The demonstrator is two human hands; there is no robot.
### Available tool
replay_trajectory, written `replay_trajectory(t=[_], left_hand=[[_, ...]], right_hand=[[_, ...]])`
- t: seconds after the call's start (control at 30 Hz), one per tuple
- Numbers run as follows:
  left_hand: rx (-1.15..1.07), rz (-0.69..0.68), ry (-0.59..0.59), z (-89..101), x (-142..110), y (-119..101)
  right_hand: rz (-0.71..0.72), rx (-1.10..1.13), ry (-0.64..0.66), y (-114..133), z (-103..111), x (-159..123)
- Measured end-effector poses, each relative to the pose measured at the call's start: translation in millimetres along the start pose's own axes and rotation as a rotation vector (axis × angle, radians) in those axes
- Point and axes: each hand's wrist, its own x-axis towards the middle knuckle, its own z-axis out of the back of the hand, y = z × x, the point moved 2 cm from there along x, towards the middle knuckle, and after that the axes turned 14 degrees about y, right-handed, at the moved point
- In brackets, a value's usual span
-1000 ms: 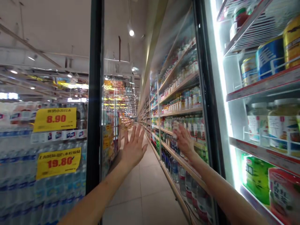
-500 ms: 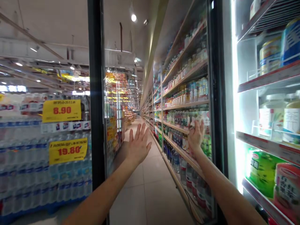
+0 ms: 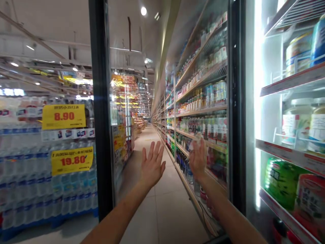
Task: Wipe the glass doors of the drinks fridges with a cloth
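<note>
A tall glass door (image 3: 119, 206) in a black frame stands swung open in front of me. My left hand (image 3: 152, 164) lies flat at the glass, fingers spread and nothing held. To its right, my right hand (image 3: 198, 159) is raised to the same pane and smeared by motion. A pale, crumpled cloth (image 3: 199, 137) shows at its fingertips, pressed between the fingers and the glass; its edges are blurred. Through the pane, or mirrored in it, appear long shelves of bottles (image 3: 190, 118).
On the right stands a lit cooler with shelves (image 3: 284, 149) holding white-labelled bottles (image 3: 290, 122), a green pack (image 3: 281, 183) and a red pack (image 3: 311, 200). Stacked water bottles (image 3: 25, 189) with yellow price signs (image 3: 63, 117) fill the left. A tiled floor (image 3: 144, 217) shows through the glass.
My right hand has moved left and slightly down across the glass with the pale cloth. The left hand stays spread on the pane, slightly lower in view. The view has shifted a little.
</note>
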Motion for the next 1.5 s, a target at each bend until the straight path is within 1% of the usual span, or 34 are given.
replay_trajectory(t=[0.07, 0.1, 0.13, 0.17, 0.23, 0.27, 0.3, 0.33, 0.37, 0.43, 0.47, 0.5, 0.53, 0.63, 0.67, 0.7, 0.73, 0.83, 0.87, 0.9, 0.93, 1.03, 1.07, 1.1, 1.13, 1.17, 1.23, 1.27, 1.3, 1.33, 1.4, 1.43, 1.47, 1.5], left_hand=[[-0.001, -0.001, 0.003, -2.8, -4, -1], [0.0, -0.005, 0.005, -3.5, -5, -1], [0.004, -0.012, 0.007, -4.0, -6, -1], [0.008, -0.02, 0.009, -4.4, -7, -1], [0.015, -0.031, 0.015, -5.2, -11, -2], [0.015, -0.028, 0.02, -5.9, -13, -3], [0.012, -0.021, 0.025, -6.8, -15, -4], [0.007, -0.014, 0.031, -7.8, -18, -4], [0.001, -0.006, 0.037, -9.0, -21, -5], [-0.01, 0.0, 0.047, -11.4, -27, -5], [-0.014, -0.002, 0.05, -12.6, -30, -5], [-0.015, -0.008, 0.054, -13.9, -33, -5], [-0.016, -0.016, 0.06, -15.2, -36, -5], [-0.022, -0.021, 0.081, -20.2, -45, -8], [-0.027, -0.01, 0.086, -22.1, -48, -10], [-0.033, 0.003, 0.09, -24.1, -51, -13], [-0.039, 0.016, 0.091, -26.1, -54, -15], [-0.05, 0.029, 0.091, -31.6, -62, -19], [-0.051, 0.023, 0.093, -33.1, -64, -20], [-0.053, 0.013, 0.096, -34.5, -67, -20], [-0.055, 0.004, 0.101, -35.7, -69, -20], [-0.072, 0.006, 0.126, -39.7, -78, -22], [-0.08, 0.014, 0.138, -41.6, -81, -24], [-0.087, 0.022, 0.149, -44.0, -86, -26], [-0.095, 0.027, 0.159, -46.9, -91, -29], [-0.103, 0.029, 0.167, -50.0, -97, -33], [-0.116, 0.021, 0.181, -56.6, -109, -38], [-0.12, 0.014, 0.188, -59.6, -115, -39], [-0.123, 0.008, 0.194, -62.0, -121, -40], [-0.124, 0.002, 0.199, -63.7, -125, -40], [-0.119, -0.007, 0.206, -65.2, -132, -40], [-0.115, -0.008, 0.208, -65.2, -134, -40], [-0.113, -0.006, 0.207, -65.0, -135, -40], [-0.112, -0.002, 0.207, -64.7, -136, -40]], right_hand=[[0.237, -0.017, 0.156, 15, -5, -10], [0.296, -0.025, 0.189, 18, -5, -13], [0.291, -0.027, 0.175, 16, -5, -15], [0.223, -0.024, 0.121, 11, -3, -14], [-0.001, -0.007, -0.024, 0, 0, -11], [-0.087, 0.003, -0.068, -3, 1, -12], [-0.123, 0.009, -0.076, -1, 1, -14], [-0.106, 0.011, -0.047, 4, 0, -19], [-0.038, 0.01, 0.015, 11, -2, -24], [0.167, 0.001, 0.167, 25, -7, -37], [0.245, -0.007, 0.218, 28, -7, -42], [0.269, -0.013, 0.235, 26, -7, -45], [0.23, -0.017, 0.209, 20, -5, -46], [-0.107, -0.008, 0.008, -4, 1, -48], [-0.182, -0.001, -0.023, -7, 2, -53], [-0.197, 0.004, -0.014, -6, 1, -60], [-0.15, 0.006, 0.038, 0, -2, -70], [0.136, -0.001, 0.269, 18, -10, -103], [0.176, -0.008, 0.304, 17, -11, -112], [0.152, -0.015, 0.3, 12, -11, -117], [0.062, -0.018, 0.257, 1, -8, -118], [-0.334, -0.005, 0.062, -32, -1, -117], [-0.407, 0.004, 0.026, -36, 0, -118], [-0.422, 0.011, 0.027, -34, 0, -120], [-0.379, 0.015, 0.064, -28, -1, -123], [-0.289, 0.019, 0.131, -20, -3, -128], [-0.061, 0.028, 0.298, -5, -7, -137], [0.016, 0.034, 0.357, -4, -8, -141], [0.024, 0.037, 0.369, -7, -7, -143], [-0.035, 0.034, 0.332, -15, -6, -143], [-0.26, 0.013, 0.178, -33, -1, -141], [-0.365, 0.006, 0.112, -37, -1, -142], [-0.429, 0.004, 0.079, -36, -1, -144], [-0.441, 0.008, 0.088, -28, -3, -148]])
